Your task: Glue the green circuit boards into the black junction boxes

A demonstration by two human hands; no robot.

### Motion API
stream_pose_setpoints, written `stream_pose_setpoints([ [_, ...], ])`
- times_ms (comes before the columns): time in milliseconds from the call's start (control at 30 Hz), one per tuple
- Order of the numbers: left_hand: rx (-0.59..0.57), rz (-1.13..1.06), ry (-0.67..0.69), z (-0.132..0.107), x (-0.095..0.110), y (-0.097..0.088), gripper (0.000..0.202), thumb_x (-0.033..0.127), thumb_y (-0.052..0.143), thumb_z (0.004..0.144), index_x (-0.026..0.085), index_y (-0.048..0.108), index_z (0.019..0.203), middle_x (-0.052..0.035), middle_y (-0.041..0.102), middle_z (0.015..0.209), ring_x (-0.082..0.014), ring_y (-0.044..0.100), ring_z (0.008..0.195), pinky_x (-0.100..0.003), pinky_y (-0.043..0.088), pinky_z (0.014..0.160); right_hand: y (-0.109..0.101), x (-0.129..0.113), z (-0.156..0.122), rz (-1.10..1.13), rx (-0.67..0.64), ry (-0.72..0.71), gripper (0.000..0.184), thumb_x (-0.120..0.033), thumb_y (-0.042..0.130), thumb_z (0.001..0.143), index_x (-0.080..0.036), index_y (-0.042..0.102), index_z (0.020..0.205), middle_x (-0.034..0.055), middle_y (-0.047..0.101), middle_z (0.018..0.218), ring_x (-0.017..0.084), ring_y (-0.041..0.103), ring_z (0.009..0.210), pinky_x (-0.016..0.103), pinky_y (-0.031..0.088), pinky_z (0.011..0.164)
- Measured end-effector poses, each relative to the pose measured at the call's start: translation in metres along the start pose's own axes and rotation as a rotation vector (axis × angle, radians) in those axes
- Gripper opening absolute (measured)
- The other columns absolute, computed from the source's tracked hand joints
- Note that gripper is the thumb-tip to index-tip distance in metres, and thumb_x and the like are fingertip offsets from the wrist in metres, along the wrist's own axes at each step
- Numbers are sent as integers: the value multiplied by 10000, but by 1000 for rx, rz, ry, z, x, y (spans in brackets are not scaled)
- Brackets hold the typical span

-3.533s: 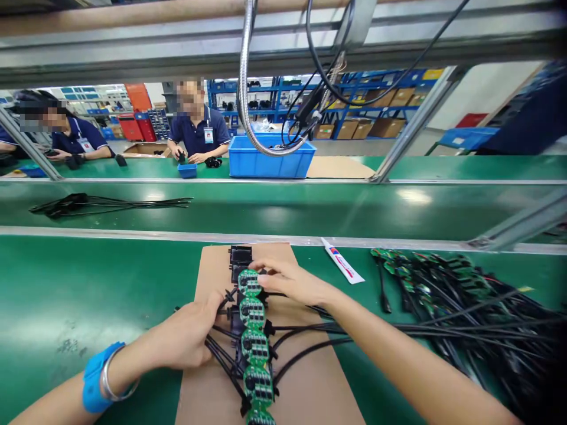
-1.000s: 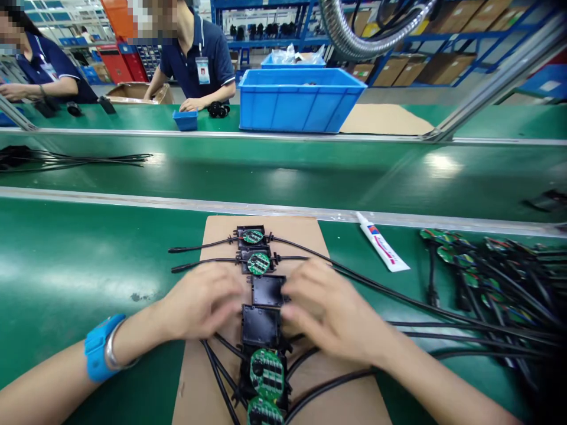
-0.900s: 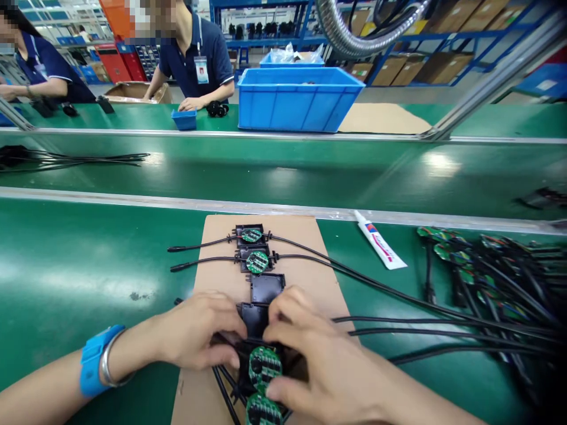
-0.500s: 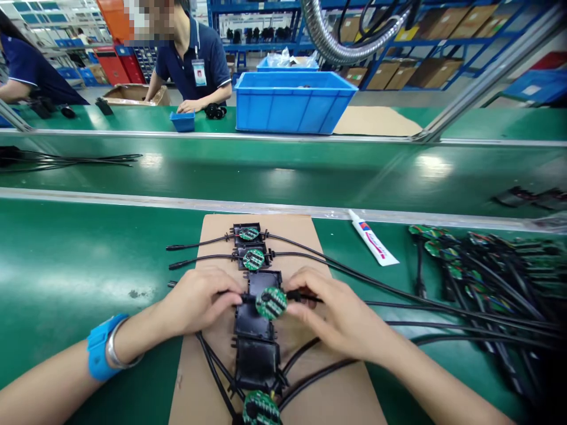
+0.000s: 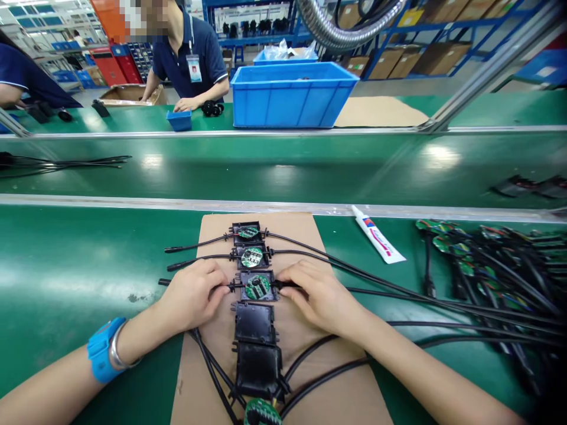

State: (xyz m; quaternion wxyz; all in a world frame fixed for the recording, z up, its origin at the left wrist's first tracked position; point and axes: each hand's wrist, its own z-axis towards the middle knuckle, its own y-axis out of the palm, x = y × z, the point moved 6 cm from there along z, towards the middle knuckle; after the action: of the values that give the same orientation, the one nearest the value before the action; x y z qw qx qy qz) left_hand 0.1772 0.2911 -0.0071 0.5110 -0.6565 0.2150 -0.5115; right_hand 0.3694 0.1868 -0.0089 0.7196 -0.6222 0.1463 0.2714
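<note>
A round green circuit board (image 5: 257, 287) lies in the third black plastic housing (image 5: 271, 296) from the back, cables leaving it on both sides. My left hand (image 5: 195, 295) pinches the cable on its left, close to the housing. On the right, my right hand (image 5: 312, 295) is closed on the other cable beside the housing wall. Two housings farther back hold their own boards (image 5: 252, 257). Nearer me are two bare housings (image 5: 254, 323), and another round board (image 5: 262, 412) shows at the bottom edge.
A cardboard sheet (image 5: 208, 366) lies under the housings. To the right are a white glue tube (image 5: 378, 236) and a pile of wired boards (image 5: 491, 265). Beyond the rail stands a blue bin (image 5: 290, 97); a co-worker (image 5: 190, 59) works there.
Both hands have moved slightly back and left, bringing the board from above the housings down into the third one. The view has shifted a little.
</note>
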Motion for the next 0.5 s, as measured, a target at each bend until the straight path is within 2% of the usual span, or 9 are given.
stream_pose_setpoints([
  [67, 35, 6, 9, -4, 6, -7, 113, 215, 501, 901, 175, 603, 931, -62, 583, 945, -215, 539, 908, -375, 457, 803, -6, -10, -3, -53, 28, -6, 135, -162, 523, 886, -164, 586, 1005, 79, 631, 967, 211, 551, 924, 377, 455, 833],
  [133, 42, -87, 59, -12, 16, -14, 139, 199, 504, 901, 190, 593, 1007, -55, 576, 967, -196, 529, 919, -350, 445, 811, -13, -30, -9, -58, 20, -16, 104, -190, 522, 891, -164, 584, 971, 83, 609, 939, 214, 522, 898, 374, 437, 808],
  [200, -90, -263, 136, -22, 29, -13, 107, 212, 544, 889, 204, 592, 984, -30, 583, 942, -166, 536, 892, -303, 440, 787, -11, -58, -20, 26, -69, -28, 86, -252, 556, 879, -171, 578, 896, 71, 585, 881, 205, 497, 848, 351, 421, 758],
  [267, -288, -403, 197, -35, 41, -6, 63, 255, 602, 875, 211, 594, 919, -1, 601, 903, -148, 550, 859, -279, 433, 774, -3, -84, -32, 100, -157, -8, 190, -357, 639, 823, -179, 574, 839, 62, 572, 858, 208, 481, 835, 344, 409, 738],
  [333, -397, -419, 215, -46, 47, 0, 85, 296, 614, 885, 213, 597, 887, 12, 615, 883, -147, 555, 850, -281, 422, 786, 9, -101, -42, 94, -162, 14, 277, -417, 708, 746, -185, 577, 820, 61, 568, 867, 218, 465, 839, 351, 397, 739],
  [500, -437, -276, 293, -57, 50, 9, 101, 257, 532, 932, 247, 609, 997, 2, 619, 924, -173, 531, 907, -311, 387, 817, 46, -115, -58, 30, -124, -75, 212, -269, 704, 682, -179, 520, 735, 35, 549, 824, 195, 442, 816, 341, 389, 745],
])
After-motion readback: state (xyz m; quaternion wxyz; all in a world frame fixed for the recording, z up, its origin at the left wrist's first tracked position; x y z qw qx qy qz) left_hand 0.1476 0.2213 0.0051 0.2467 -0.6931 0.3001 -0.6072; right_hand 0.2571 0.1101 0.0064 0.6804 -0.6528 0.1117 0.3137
